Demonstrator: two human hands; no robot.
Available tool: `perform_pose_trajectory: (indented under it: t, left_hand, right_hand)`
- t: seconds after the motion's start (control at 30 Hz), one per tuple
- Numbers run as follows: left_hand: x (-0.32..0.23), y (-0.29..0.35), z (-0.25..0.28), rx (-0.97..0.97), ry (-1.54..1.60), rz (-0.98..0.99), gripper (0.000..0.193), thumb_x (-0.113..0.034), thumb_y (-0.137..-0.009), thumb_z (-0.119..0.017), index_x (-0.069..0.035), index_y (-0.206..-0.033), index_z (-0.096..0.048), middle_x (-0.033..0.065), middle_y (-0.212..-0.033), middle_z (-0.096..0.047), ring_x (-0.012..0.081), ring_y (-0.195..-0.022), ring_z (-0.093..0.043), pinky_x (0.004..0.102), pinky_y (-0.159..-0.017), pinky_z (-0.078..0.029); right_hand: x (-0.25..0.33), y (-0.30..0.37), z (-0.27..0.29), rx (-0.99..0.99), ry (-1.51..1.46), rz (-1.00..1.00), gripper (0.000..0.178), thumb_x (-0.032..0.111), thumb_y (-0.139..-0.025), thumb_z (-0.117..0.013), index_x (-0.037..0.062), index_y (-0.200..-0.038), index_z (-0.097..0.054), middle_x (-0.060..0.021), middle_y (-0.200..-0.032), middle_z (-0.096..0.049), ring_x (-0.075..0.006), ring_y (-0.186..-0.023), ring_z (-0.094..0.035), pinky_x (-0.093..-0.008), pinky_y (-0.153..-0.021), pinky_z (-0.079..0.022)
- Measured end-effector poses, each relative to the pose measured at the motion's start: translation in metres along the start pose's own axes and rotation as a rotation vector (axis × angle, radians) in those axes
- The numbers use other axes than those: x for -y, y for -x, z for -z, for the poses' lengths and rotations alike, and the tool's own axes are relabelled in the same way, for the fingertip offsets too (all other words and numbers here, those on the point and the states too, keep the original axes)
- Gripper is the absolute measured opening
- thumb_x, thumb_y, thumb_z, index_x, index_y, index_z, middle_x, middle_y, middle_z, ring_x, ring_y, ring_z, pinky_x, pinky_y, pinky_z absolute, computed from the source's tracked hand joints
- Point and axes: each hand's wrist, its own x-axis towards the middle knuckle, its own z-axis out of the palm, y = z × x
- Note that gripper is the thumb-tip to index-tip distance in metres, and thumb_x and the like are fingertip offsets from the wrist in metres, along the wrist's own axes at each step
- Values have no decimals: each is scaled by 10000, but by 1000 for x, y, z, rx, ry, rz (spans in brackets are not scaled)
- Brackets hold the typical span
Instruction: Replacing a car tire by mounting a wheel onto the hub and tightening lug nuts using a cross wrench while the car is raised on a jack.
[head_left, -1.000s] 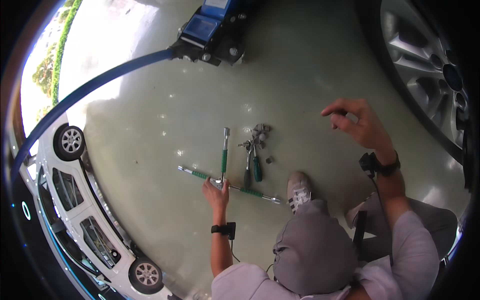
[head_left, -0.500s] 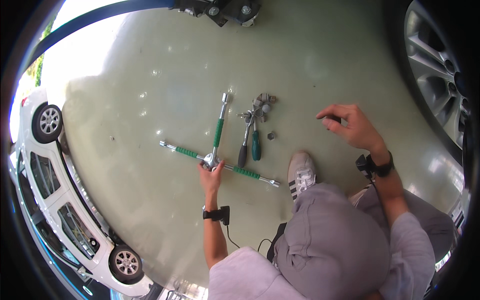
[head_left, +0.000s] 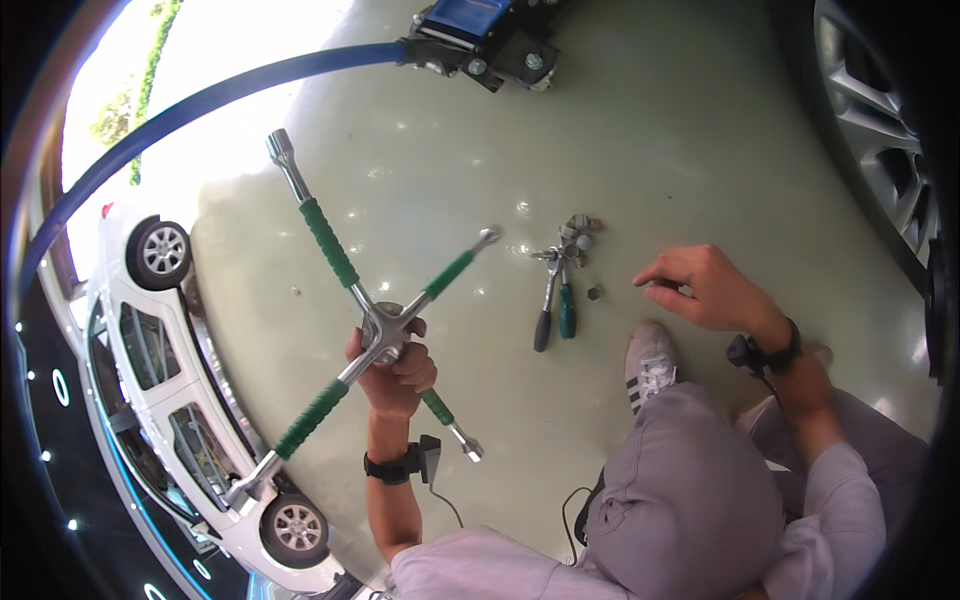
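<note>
My left hand is wrapped around the hub of a four-way lug wrench, chrome with green grip sleeves. The wrench is held up off the floor and tilted, its arms spreading to all sides. To the right, my right hand hovers over the floor, index finger stretched out, thumb a little apart, and nothing visible held. Between the hands lie a ratchet wrench with a dark handle, a green-handled tool and a cluster of small metal pieces. A single nut-like piece sits apart from them.
A car wheel stands at the far right. At the top is a floor jack with a long blue handle. A white car is parked on the left. My shoe is close to the tools.
My left hand has lifted the lug wrench off the floor, raising and turning it toward the left. My right hand stays raised, its fingers shifted slightly. The view has shifted, showing more of the jack.
</note>
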Motion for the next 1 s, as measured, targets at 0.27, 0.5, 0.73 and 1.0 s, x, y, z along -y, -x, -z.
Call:
perform_pose_trajectory:
  t: [0.27,0.5,0.73,1.0]
  left_hand:
    - [26,-16,-92,359,-96,121,1004,-885,-760,-478,60,-1096,-472,-79,-544,-262,77,-420,-218,278,-429,-195]
    - [53,-59,-140,479,-149,368,984,-811,-783,-538,100,-1138,-424,-63,-574,-316,72,-436,-264,275,-440,-211]
    - [81,-90,-158,597,74,546,941,-785,-800,-523,88,-1135,-431,-82,-570,-307,51,-438,-284,257,-432,-197]
    - [96,-110,-157,542,322,635,922,-854,-796,-449,39,-1026,-448,-88,-532,-204,65,-390,-176,268,-370,-163]
  right_hand:
    - [6,28,37,-429,48,158,150,40,-849,-684,44,-996,-715,-77,-780,-669,-240,-648,-620,-338,-612,-496]
    - [40,45,79,-504,330,318,193,89,-825,-725,85,-1017,-713,-46,-805,-645,-250,-731,-605,-364,-641,-496]
    - [5,41,65,-226,258,194,343,417,-903,-709,88,-1000,-700,-76,-791,-659,-293,-711,-630,-393,-604,-485]
    - [-1,66,71,-36,289,-5,396,452,-992,-597,89,-839,-641,-94,-566,-566,-346,-519,-572,-420,-500,-443]
